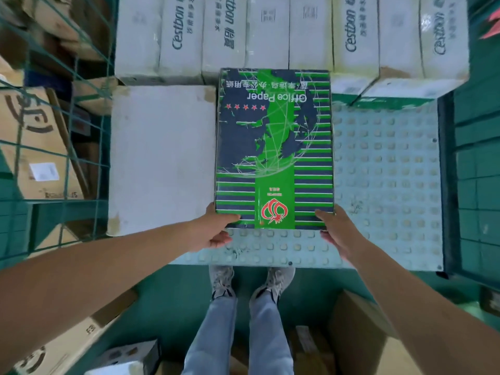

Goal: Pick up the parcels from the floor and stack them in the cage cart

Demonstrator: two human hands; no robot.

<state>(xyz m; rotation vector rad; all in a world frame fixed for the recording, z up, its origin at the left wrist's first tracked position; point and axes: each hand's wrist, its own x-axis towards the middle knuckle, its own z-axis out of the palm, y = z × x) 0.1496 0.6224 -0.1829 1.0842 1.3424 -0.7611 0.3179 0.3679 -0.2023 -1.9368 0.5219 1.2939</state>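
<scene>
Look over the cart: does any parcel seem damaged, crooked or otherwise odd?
The white box beside the green Office Paper box has scuffed, brown-worn corners. In the back row, the white cartons behind the bare cart floor lean, with torn lower edges. The green box lies square, with both hands at its near edge.

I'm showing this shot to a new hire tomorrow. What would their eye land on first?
First the green and navy Office Paper box in the middle, held at its near edge by the left hand and right hand over the studded cart floor. Next, the plain white box lying beside it on the left, and the row of white Cestbon cartons standing behind.
</scene>
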